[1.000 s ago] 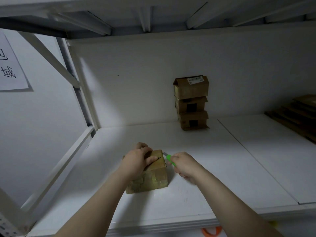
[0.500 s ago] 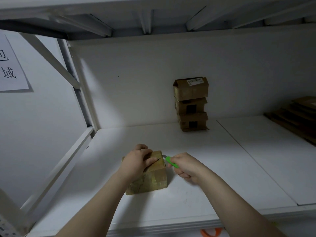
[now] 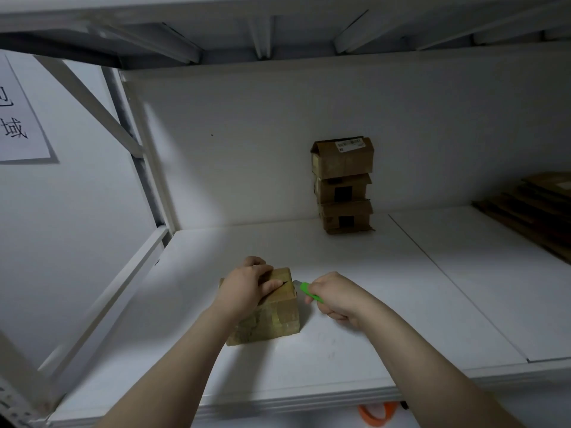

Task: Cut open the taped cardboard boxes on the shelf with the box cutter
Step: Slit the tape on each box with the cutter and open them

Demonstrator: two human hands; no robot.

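Small taped cardboard box (image 3: 272,316) sits near the front edge of the white shelf (image 3: 355,359), left of centre. Left hand (image 3: 247,288) lies over the box top, fingers curled on it, holding it down. Right hand (image 3: 335,299) grasps the green box cutter (image 3: 310,292), blade tip at the box's top right edge. Stack of 3 boxes (image 3: 343,186) stands far back against the wall. Flattened cardboard (image 3: 531,211) lies far right.
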